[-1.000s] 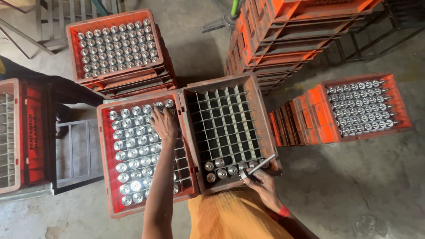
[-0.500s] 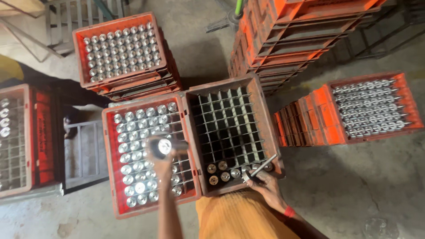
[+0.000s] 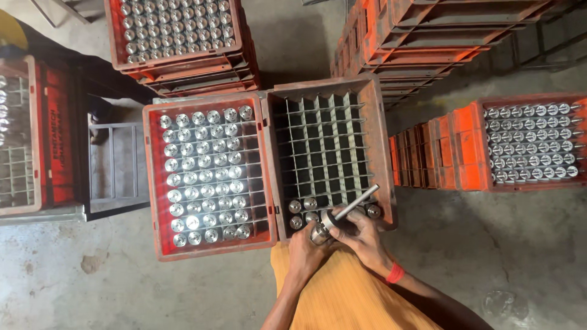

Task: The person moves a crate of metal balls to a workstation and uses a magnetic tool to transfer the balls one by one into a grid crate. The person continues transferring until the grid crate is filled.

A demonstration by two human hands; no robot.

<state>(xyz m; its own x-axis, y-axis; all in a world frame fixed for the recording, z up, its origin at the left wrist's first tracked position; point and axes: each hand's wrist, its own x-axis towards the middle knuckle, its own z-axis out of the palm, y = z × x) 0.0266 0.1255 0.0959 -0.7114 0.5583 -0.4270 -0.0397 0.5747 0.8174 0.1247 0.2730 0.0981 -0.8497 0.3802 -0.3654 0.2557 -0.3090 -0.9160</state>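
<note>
Head view: two hands meet over the near edge of a gridded crate, working a metal part with a rod-like tool.

The left hand [image 3: 304, 249] is closed around a small shiny metal cylinder [image 3: 318, 233] just at the near rim of the mostly empty divider crate [image 3: 382, 140]. The right hand [image 3: 362, 235] is curled shut on a slim metal rod [image 3: 354, 205] that slants up over the crate's front row, where a few cylinders already sit. Touching its left wall stands the full crate [image 3: 154, 183], packed with shiny cylinders. Stacked orange crates [image 3: 428, 36] crowd the far side, another filled crate [image 3: 471, 146] sits apart at right, and bare concrete floor [image 3: 520, 256] lies open to the right and lower left of the person's orange-clad lap [image 3: 342, 293].
</note>
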